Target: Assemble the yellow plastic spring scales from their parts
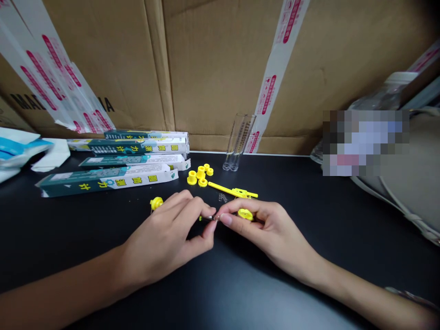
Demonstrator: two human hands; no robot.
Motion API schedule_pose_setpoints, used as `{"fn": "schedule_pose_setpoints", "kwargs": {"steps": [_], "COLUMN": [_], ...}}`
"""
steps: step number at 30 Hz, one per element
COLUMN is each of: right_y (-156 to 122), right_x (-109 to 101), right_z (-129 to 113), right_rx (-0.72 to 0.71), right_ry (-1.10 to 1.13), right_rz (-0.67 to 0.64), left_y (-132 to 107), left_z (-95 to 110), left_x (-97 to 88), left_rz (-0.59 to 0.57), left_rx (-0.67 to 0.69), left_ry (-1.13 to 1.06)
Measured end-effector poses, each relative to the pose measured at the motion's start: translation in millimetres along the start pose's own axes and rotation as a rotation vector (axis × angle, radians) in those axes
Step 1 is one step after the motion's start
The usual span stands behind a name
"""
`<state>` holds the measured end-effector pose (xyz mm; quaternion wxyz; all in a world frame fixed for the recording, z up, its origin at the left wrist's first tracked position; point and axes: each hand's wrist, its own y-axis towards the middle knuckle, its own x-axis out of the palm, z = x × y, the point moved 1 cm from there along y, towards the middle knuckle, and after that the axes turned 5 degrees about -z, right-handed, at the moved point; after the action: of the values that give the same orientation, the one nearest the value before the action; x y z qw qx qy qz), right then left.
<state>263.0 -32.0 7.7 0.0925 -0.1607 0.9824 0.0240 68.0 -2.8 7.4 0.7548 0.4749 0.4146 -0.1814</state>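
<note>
Above the black tabletop [247, 293], I pinch a slim dark rod [207, 218], my left hand [168, 238] on its shaft, my right hand [268, 224] at its tip; it looks light, stiff, probably slippery, best held near the ends. Beyond sit yellow flanged bushings [191, 178], then upright clear tubes [235, 144].

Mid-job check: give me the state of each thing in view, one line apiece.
Left hand: pinching small part
Right hand: pinching small part's other end
Small part: held, partly hidden
Clear tubes: standing upright, side by side
Yellow rod: lying down
Yellow caps: loose, grouped
Tiny metal pieces: loose
Printed boxes: lying on their sides
Cardboard: taped
Plastic bottle: partly blurred, fill unclear
</note>
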Motion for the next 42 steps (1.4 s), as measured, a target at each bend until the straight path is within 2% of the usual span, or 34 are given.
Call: {"fn": "schedule_pose_setpoints", "kwargs": {"steps": [15, 29, 37, 42], "right_y": [0.5, -0.9, -9.5, -10.9], "right_x": [0.3, 2.1, 3.5, 6.9], "right_z": [-1.3, -3.6, -0.8, -4.7], "right_rx": [0.004, 0.004, -0.092, -0.217], "right_ry": [0.046, -0.003, -0.266, -0.481], "right_rz": [-0.015, -0.021, 0.106, 0.057], "left_y": [1.5, 1.7, 4.1, 4.5], "left_z": [1.7, 3.1, 2.6, 2.5], "left_x": [-1.1, -0.3, -0.8, -1.9], "left_rz": [0.015, 0.025, -0.020, -0.039], "left_rx": [0.004, 0.062, 0.090, 0.104], "left_ry": [0.045, 0.155, 0.265, 0.313]}}
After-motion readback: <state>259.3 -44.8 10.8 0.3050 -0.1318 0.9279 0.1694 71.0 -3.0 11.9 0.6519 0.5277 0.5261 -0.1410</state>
